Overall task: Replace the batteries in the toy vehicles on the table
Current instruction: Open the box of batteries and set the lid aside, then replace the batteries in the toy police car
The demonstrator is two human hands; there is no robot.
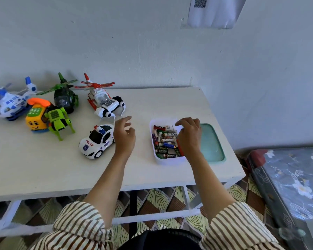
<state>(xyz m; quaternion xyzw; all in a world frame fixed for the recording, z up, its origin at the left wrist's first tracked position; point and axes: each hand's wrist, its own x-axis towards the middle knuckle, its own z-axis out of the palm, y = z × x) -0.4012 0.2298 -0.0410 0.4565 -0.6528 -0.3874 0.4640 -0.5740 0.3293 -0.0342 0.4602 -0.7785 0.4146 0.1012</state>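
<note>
right hand (189, 136) over battery tray (156, 160); left hand (124, 136) loose

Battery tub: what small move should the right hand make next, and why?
Probably dip its fingers into the tub and pinch one item, perhaps the red-handled tool among the batteries. The right hand hovers over the open tub, seemingly holding nothing; the lid lies beside it; the left hand is open next to the police car, which stands on its wheels.
</note>
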